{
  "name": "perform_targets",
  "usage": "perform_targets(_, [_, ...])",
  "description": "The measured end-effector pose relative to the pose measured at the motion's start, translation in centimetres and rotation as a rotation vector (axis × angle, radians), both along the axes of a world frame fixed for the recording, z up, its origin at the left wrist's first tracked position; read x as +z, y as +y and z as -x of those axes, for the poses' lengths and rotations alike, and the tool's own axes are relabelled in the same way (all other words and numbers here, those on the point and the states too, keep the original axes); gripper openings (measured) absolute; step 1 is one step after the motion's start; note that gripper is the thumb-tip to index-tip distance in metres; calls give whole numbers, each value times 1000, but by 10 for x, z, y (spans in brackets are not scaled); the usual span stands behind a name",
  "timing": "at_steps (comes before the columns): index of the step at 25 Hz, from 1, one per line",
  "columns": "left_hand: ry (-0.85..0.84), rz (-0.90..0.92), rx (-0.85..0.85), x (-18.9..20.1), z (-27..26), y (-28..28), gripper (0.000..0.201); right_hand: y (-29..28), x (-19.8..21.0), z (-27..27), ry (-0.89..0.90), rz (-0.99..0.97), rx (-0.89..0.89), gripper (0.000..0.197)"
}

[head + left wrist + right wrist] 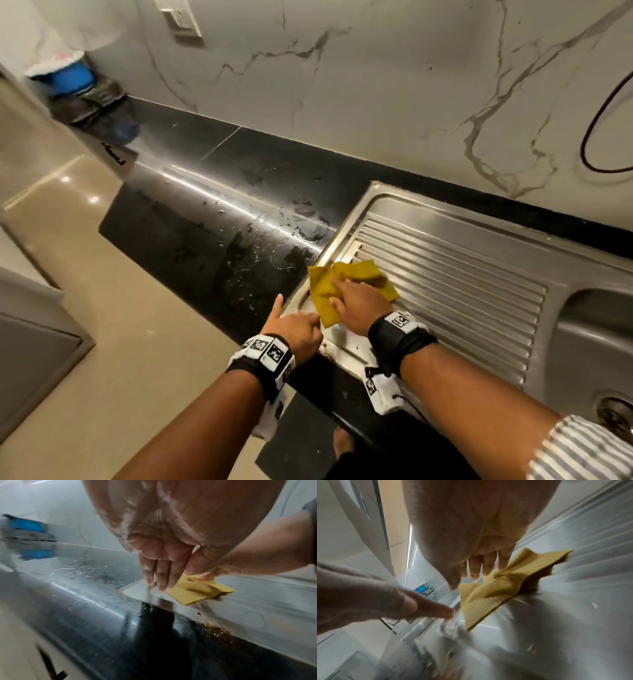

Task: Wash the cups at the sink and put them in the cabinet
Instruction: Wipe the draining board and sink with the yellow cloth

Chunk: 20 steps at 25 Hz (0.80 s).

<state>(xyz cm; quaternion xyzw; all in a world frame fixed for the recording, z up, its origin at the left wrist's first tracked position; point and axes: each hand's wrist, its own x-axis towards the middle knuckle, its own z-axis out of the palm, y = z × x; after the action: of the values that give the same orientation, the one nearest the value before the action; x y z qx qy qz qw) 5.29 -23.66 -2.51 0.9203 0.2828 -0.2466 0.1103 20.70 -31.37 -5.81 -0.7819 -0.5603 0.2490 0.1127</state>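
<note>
Cups do not appear in any of the three views; the task's visible thing is the steel sink point(582, 329), whose basin sits at the right edge of the head view. Nearest, low in that view, two forearms with black and white wrist bands reach up the frame. The right hand point(359, 305) lies flat with straight fingers pressing a yellow cloth point(346, 291) onto the ribbed drainboard point(462, 281) near its left corner. The left hand point(294, 329) rests just beside it on the drainboard's front rim, forefinger stretched toward the wet counter, the other fingers loosely bent and holding nothing. The left wrist view alone shows that hand's fingertips point(161, 582) together and pointing down, at the steel edge and at the cloth's point(197, 592) near corner, with white streaks of suds on the palm and brownish grime along the rim at lower right. The right wrist view, much blurred, shows the crumpled cloth point(496, 588) under the fingers. Farther up, the black counter point(212, 212) carries scattered water drops, and a white marble-veined wall point(376, 85) rises behind. A blue container point(70, 80) stands at the upper left, and beige floor tiles fill the left side.
</note>
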Motion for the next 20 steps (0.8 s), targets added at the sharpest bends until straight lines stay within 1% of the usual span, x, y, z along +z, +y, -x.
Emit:
perform_targets(2, [-150,-54,163,8,14,-6,42,9,-1,23,29,26,59,50])
perform_targets(3, [-200,-82,225,10,21,-8,43,9,-5,34,30,49,89,47])
perform_targets(4, [-242,-108,271,12,28,-9,45,6,-8,44,36,31,99,43])
perform_targets(6, [-327,-145,328,15,39,-11,43,-9,-14,56,76,-85,76,33])
perform_targets(9, [-420,-150,369,16,44,-13,38,-40,-16,54,196,-221,10,27])
perform_targets(13, [-450,-103,355,6,34,-3,36,-84,-25,34,350,-283,-90,21])
perform_targets(15, [-480,-72,335,1,24,7,35,-101,-23,29,473,-241,-161,23])
perform_targets(17, [-513,-44,305,-3,13,22,33,-96,-18,28,511,-203,-268,23])
perform_targets(19, [-556,-34,268,-4,6,41,31,-72,-14,31,452,-262,-410,23])
perform_targets(20, [-594,-36,260,-3,4,51,29,-57,-10,34,432,-305,-445,22])
